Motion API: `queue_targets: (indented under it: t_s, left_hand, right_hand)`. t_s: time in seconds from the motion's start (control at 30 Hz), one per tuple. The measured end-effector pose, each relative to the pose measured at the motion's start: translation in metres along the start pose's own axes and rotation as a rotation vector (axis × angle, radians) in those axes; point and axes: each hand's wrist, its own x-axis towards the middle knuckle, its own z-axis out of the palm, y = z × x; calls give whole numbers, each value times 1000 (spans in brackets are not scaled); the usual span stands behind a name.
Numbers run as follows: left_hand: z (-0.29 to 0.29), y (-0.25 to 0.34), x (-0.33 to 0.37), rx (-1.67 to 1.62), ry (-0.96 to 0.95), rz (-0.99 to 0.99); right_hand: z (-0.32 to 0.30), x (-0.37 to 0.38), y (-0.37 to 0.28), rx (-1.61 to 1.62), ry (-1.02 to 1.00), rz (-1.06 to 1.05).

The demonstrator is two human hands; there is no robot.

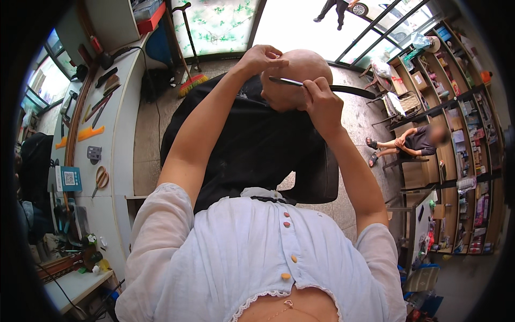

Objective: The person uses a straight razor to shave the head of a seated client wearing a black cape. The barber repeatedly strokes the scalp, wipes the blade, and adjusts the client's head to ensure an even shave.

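Note:
A seated person's shaved head (307, 61) is in front of me, with a black barber cape (236, 145) spread over the body below it. My left hand (261, 60) rests on the far left side of the head, its fingers extended against the skin and holding nothing. My right hand (323, 107) is closed round a straight razor (284, 81). The razor's blade end points left across the side of the head, and its dark curved handle sticks out to the right past my fingers. Whether the edge touches the skin, I cannot tell.
On the left, a white counter (120, 155) bears scissors (100, 178), an orange comb (90, 133) and clippers beside a mirror. A broom (192, 85) leans near the far window. Another person (424, 142) sits at right before packed shelves (477, 134).

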Motion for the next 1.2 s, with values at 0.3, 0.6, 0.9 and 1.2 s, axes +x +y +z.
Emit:
queue_targets:
  t_s: [0.3,0.6,0.9,1.2]
  left_hand:
    - [0,4,-2,4,15,-23]
    - [1,10,-9,-29,13,-39]
    - [-1,10,-9,-1,3,-48]
    - [-2,12,-11,-30,-29,-62]
  right_hand:
    - [-2,4,-2,-8,0,-10]
    - [-4,3,0,-30,11,-20]
    - [-8,-2,-2,-40,45,-6]
    - [-10,-7,-1,-45,76,-11]
